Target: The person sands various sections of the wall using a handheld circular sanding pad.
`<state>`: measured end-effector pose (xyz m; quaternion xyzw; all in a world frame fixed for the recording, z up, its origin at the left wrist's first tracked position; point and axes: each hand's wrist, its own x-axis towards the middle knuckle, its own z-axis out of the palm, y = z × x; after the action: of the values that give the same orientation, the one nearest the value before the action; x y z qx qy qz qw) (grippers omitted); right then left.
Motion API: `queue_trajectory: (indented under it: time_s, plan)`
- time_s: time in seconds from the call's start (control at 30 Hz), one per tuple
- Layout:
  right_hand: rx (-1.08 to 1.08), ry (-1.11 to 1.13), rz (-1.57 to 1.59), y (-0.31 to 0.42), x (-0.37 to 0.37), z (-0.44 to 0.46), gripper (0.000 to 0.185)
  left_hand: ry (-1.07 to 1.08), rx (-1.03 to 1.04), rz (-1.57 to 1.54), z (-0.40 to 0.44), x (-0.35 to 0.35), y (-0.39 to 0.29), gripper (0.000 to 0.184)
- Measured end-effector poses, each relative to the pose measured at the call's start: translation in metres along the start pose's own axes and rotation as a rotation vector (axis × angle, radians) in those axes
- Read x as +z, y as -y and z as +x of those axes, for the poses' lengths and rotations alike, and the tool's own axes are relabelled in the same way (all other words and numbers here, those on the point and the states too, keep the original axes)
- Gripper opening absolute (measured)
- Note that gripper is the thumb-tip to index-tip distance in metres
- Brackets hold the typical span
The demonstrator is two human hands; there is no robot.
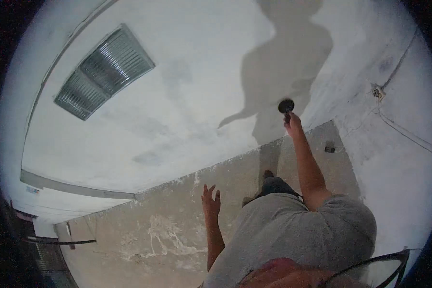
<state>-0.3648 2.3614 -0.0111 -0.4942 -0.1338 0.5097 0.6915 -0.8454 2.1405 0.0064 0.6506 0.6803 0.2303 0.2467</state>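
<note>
My right hand [293,126] is stretched out toward the white wall [201,96], closed around the short handle of a dark, round-headed tool [286,106]. Its exact kind is too small and dark to make out. The round head is over the wall; whether it touches the surface I cannot tell. Lower and to the left, my left hand [210,201] hangs in the air above the floor, its fingers apart and nothing in it. My shadow [288,57] falls across the wall behind the tool.
A slatted glass window [105,71] is set in the wall at upper left. Wires hang from an outlet hole [378,91] on the right wall. The grey floor [173,235] has white splashes. A small dark box [330,148] lies by the corner. A black curved metal frame [393,261] is at lower right.
</note>
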Motion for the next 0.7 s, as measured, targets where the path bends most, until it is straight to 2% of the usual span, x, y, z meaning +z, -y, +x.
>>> queue_trajectory:
  time_s: [0.1, 0.17, 0.2, 0.27, 0.3, 0.37, 0.4, 0.47, 0.53, 0.57, 0.6, 0.67, 0.7]
  plan:
    - [-0.003, 0.048, 0.102, 0.033, 0.023, 0.028, 0.022, 0.012, -0.002, 0.007, 0.026, -0.005, -0.028, 0.037]
    - [-0.187, 0.120, 0.037, 0.062, 0.041, 0.040, 0.021, -0.007, -0.006, -0.181, 0.049, -0.005, -0.049, 0.039]
    - [-0.185, 0.103, 0.051, 0.080, 0.047, 0.045, 0.021, 0.006, 0.003, -0.165, 0.061, -0.009, -0.066, 0.039]
    - [-0.391, 0.052, -0.224, 0.106, 0.057, 0.056, 0.022, -0.010, 0.043, -0.172, 0.085, -0.021, -0.109, 0.043]
    - [-0.387, 0.031, -0.207, 0.109, 0.059, 0.066, 0.022, 0.004, 0.055, -0.153, 0.099, -0.025, -0.127, 0.043]
    - [-0.611, 0.114, -0.372, 0.112, 0.059, 0.082, 0.025, 0.012, 0.138, -0.061, 0.123, -0.032, -0.163, 0.048]
    - [-0.574, 0.076, -0.423, 0.118, 0.062, 0.078, 0.019, 0.024, 0.157, -0.051, 0.136, -0.034, -0.179, 0.048]
    - [-0.689, -0.043, -0.605, 0.103, 0.059, 0.101, 0.017, 0.027, 0.183, -0.103, 0.160, -0.034, -0.211, 0.054]
    - [-0.811, -0.050, -0.583, 0.100, 0.065, 0.099, 0.014, 0.025, 0.261, 0.045, 0.184, -0.040, -0.238, 0.068]
    - [-0.791, -0.041, -0.614, 0.103, 0.066, 0.095, 0.014, 0.006, 0.270, 0.061, 0.194, -0.043, -0.257, 0.071]
    - [-0.617, -0.103, -0.714, 0.109, 0.069, 0.091, 0.019, -0.012, 0.276, 0.077, 0.204, -0.046, -0.272, 0.074]
    - [-0.783, -0.121, -0.974, 0.096, 0.061, 0.105, 0.023, -0.114, 0.355, 0.129, 0.223, -0.047, -0.291, 0.076]
    - [-0.767, -0.142, -0.973, 0.101, 0.063, 0.100, 0.023, -0.115, 0.319, 0.044, 0.228, -0.051, -0.310, 0.077]
